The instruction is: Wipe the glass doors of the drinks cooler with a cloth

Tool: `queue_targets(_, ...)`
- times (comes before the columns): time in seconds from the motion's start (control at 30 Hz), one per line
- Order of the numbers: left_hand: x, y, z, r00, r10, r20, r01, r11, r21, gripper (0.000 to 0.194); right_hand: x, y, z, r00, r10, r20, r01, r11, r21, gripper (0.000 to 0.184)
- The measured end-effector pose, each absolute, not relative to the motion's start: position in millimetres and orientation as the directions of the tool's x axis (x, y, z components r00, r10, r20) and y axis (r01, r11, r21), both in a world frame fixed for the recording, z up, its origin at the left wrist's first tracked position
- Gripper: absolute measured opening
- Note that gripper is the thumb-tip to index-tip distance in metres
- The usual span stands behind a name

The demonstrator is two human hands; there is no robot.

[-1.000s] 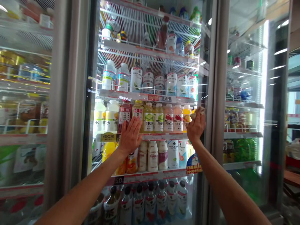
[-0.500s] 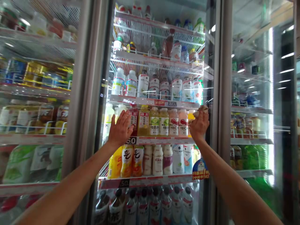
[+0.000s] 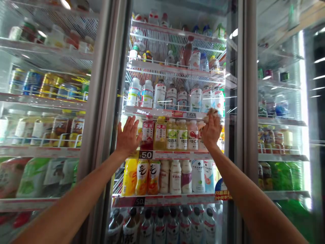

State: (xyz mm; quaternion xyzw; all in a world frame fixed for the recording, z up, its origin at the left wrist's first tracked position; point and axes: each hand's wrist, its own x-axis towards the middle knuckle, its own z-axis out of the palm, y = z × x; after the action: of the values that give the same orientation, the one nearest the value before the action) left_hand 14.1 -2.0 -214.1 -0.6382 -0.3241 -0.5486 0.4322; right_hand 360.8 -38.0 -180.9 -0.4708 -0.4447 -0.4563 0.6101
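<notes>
In the head view a closed glass door [image 3: 177,12] of a drinks fridge stands in front of me. My left hand [image 3: 128,137] is stretched out flat against the glass at its left side, fingers spread and holding nothing. A crumpled, light brownish cloth [image 3: 212,114] sticks out above my right hand [image 3: 211,132], whose fingers press it to the glass near the right side. Behind the pane, red [image 3: 147,135] and yellow [image 3: 159,135] drink bottles stand between the two hands. Part of the cloth is hidden under my right hand.
Metal door frames run upright at left [image 3: 105,84] and right [image 3: 250,84]. Neighbouring fridge sections hold cans [image 3: 49,84] and green bottles [image 3: 279,174]. A blue and red sticker [image 3: 221,190] sits low by my right forearm. Black-capped bottles [image 3: 172,220] fill the bottom shelf.
The view has turned left, so the shelves sit further right. My left hand slid left across the glass, off the red bottle. My right hand moved left with the cloth.
</notes>
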Motion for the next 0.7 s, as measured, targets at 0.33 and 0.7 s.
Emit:
queue_targets(0.33, 20, -3, -214, 0.192, -0.027, 0.981, 0.884, -0.429, -0.185, 0.052, 251, -30, -200, -0.437, 0.059, 0.898, 0.892, 0.161, 0.424, 0.059)
queue_targets(0.7, 0, -11, -203, 0.07, 0.007, 0.998, 0.899, -0.434, -0.06, 0.052, 274, -24, -171, 0.011, -0.062, 0.998, 0.989, 0.148, -0.002, 0.059)
